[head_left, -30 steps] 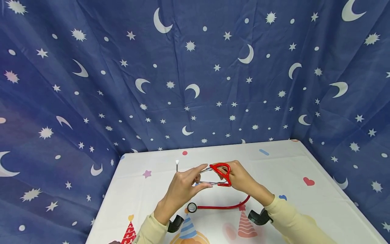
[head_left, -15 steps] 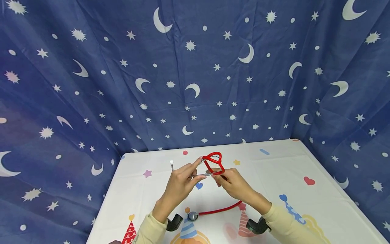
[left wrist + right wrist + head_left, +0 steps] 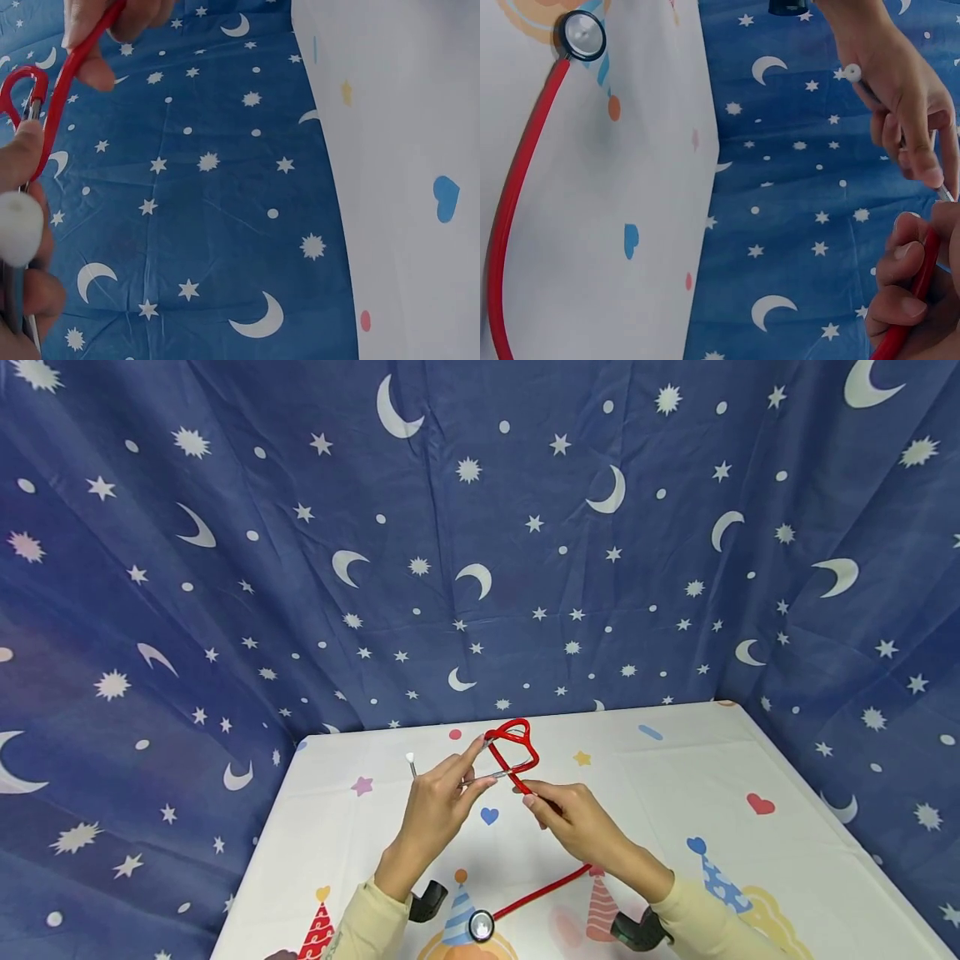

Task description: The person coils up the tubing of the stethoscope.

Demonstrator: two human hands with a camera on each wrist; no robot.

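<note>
A red stethoscope (image 3: 542,892) is held above the table in both hands. My left hand (image 3: 435,806) grips its metal ear tubes, and one white ear tip (image 3: 410,758) sticks up behind the knuckles. The red tubing is looped at the ends of the ear tubes, beyond the left fingertips. My right hand (image 3: 581,822) pinches the tubing just below that loop; in the right wrist view its fingers curl round the red tube (image 3: 922,289). The rest of the tubing hangs down under the right hand to the round chest piece (image 3: 482,926), low between the forearms. The other ear tip is hidden.
A white table cover (image 3: 645,777) printed with party hats, hearts and stars lies below the hands. Behind and beside the table hangs a blue curtain (image 3: 450,568) with moons and stars. Black wrist cameras (image 3: 428,902) sit at both cuffs.
Both hands have moved up and left with the stethoscope. The right hand has shifted from the loop to the tubing below it. The chest piece has swung lower and turned.
</note>
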